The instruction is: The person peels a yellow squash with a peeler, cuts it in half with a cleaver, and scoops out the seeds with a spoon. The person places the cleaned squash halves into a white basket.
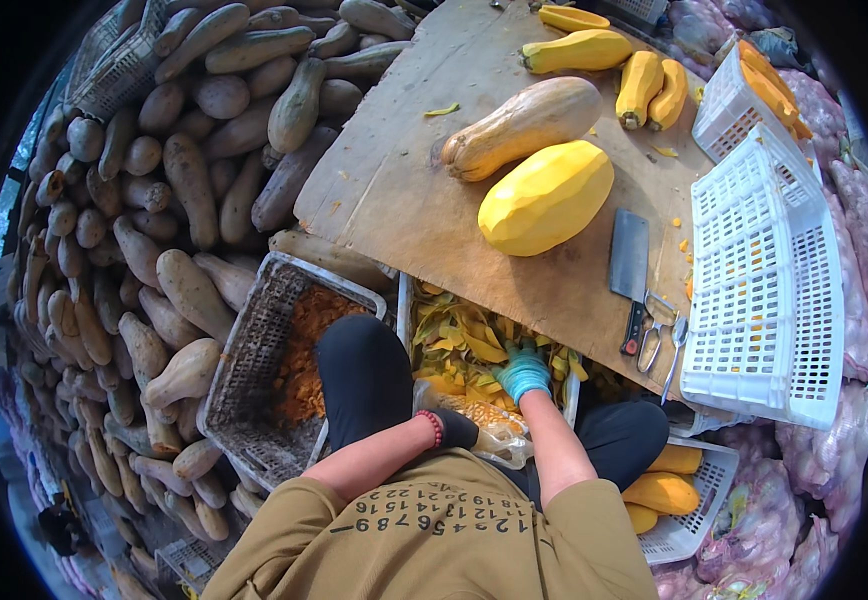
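My right hand (pixel 524 372), in a turquoise knit glove, reaches down into a white crate (pixel 405 311) of yellow squash peels (pixel 464 330). Its fingertips are partly buried, so any grip on the peels is hidden. Below it lies a clear plastic bag (pixel 505 444) with pale seeds and pulp. My left hand (pixel 456 430), apparently in a dark glove, is low between my knees beside the bag; its fingers are not distinct. On the wooden board (pixel 404 172) ahead, a peeled yellow squash (pixel 546 199) lies against an unpeeled tan one (pixel 524 127).
A cleaver (pixel 629 255), a peeler (pixel 651 341) and a spoon (pixel 675 352) lie at the board's right, beside a white crate (pixel 741 292). Left of my knee stands a dirty crate (pixel 246 375) with orange pulp. Squash (pixel 194 180) are heaped on the left; mesh sacks (pixel 816 450) line the right.
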A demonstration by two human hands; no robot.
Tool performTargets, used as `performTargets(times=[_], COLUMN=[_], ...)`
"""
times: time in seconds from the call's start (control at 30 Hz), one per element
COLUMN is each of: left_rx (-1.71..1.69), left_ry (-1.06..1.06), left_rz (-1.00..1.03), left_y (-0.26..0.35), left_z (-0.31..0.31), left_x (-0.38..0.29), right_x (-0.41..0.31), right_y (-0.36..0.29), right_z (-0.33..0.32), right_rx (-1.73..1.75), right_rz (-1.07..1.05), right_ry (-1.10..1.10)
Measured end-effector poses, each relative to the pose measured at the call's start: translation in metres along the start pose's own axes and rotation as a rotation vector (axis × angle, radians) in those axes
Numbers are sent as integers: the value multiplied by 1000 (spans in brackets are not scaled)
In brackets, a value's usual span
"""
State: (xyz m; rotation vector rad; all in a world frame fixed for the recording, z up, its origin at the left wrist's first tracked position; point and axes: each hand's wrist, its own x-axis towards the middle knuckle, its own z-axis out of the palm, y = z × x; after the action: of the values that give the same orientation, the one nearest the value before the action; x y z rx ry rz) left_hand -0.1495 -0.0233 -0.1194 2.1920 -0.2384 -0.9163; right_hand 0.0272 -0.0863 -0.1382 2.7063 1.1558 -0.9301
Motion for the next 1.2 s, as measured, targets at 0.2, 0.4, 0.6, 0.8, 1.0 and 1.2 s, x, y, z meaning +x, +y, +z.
performTargets(times=[0.2, 0.4, 0.6, 0.8, 1.0, 1.2], left_rx=[41, 26, -87, -47, 49, 44], left_ry=[-14, 3, -4, 7, 121, 111], left_rz=[17, -20, 32, 34, -19, -90], left_y=[5, 10, 20, 22, 9, 4], left_z=[-4, -8, -34, -53, -33, -27], left_x=[-4, -6, -20, -24, -14, -10], right_x=[-27, -18, -55, -54, 21, 67], right_y=[57, 61, 45, 10, -51, -53], right_z=[51, 54, -4, -57, -24, 19], right_rx=[-26, 120, 158, 210, 21, 420], right_rz=[144, 201, 164, -76, -510, -60], right_ry=[-156, -165, -268, -80, 91, -103])
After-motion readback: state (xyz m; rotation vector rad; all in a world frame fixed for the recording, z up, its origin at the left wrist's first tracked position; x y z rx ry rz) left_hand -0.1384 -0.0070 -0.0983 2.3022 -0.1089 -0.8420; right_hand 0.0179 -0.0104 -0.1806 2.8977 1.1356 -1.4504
